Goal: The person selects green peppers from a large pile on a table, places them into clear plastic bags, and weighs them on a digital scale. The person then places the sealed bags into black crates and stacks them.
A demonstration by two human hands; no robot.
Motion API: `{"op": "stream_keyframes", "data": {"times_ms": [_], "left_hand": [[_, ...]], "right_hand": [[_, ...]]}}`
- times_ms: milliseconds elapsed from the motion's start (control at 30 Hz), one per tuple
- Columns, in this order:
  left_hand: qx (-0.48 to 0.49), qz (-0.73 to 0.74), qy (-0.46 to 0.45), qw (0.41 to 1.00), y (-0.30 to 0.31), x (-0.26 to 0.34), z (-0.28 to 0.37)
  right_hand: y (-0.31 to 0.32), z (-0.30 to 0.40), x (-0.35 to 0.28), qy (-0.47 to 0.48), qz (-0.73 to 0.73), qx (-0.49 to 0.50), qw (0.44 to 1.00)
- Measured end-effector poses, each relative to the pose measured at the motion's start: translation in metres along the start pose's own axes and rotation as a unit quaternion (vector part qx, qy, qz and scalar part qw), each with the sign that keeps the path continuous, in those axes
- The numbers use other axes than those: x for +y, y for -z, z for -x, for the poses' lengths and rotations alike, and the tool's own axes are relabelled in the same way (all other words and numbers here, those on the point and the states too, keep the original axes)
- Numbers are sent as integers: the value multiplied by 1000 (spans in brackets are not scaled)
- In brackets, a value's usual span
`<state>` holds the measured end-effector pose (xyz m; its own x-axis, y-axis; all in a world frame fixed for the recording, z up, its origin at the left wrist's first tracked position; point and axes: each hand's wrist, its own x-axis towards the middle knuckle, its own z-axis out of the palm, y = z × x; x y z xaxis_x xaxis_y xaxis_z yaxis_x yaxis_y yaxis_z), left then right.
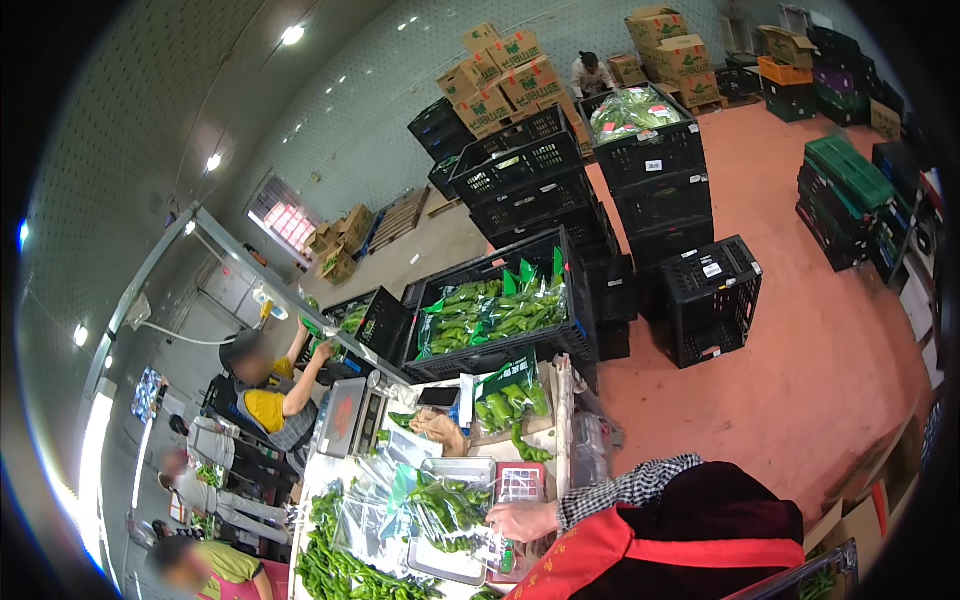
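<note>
My right hand [525, 519], in a black-and-white checked sleeve, pinches the right edge of a clear plastic bag of green peppers [448, 504]. The bag lies over metal trays [448, 564] on the worktable. My left hand is out of view. Beside my right hand is a red-rimmed box [519, 481]. Loose green peppers [337, 559] are heaped at the left, next to empty clear bags [367, 502]. Farther back lie one loose pepper [531, 444], a filled pepper bag [511, 401], a dark phone [438, 397] and a scale [346, 416].
Behind the table, a black crate [499, 352] holds bagged peppers. A worker in a yellow shirt [270, 409] reaches into another crate. Stacked black crates [660, 195] and a standing crate [709, 300] are beyond. Cardboard boxes [862, 525] stand at the lower right.
</note>
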<state>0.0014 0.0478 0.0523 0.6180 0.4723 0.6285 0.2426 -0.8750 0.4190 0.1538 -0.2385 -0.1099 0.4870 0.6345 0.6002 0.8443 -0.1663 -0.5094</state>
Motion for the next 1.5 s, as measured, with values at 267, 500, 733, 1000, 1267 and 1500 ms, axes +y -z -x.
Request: {"op": "stream_keyframes", "data": {"times_ms": [267, 500, 733, 1000, 1267, 1500], "left_hand": [[-15, 75, 18, 997, 27, 15, -26], [-24, 125, 52, 991, 38, 16, -28], [-27, 153, 67, 986, 33, 31, -21], [-29, 178, 79, 980, 33, 35, -22], [-25, 195, 97, 976, 41, 36, -27], [-25, 211, 112, 971, 35, 36, -26]], "right_hand": [[4, 9, -1, -8, 15, 17, 1000], [-7, 14, -2, 10, 11, 42, 999], [-10, 17, -10, -19, -26, 40, 999], [4, 15, -21, -2, -9, 28, 1000], [8, 9, -22, -54, -11, -18, 998], [2, 7, -15, -21, -14, 14, 1000]]}}
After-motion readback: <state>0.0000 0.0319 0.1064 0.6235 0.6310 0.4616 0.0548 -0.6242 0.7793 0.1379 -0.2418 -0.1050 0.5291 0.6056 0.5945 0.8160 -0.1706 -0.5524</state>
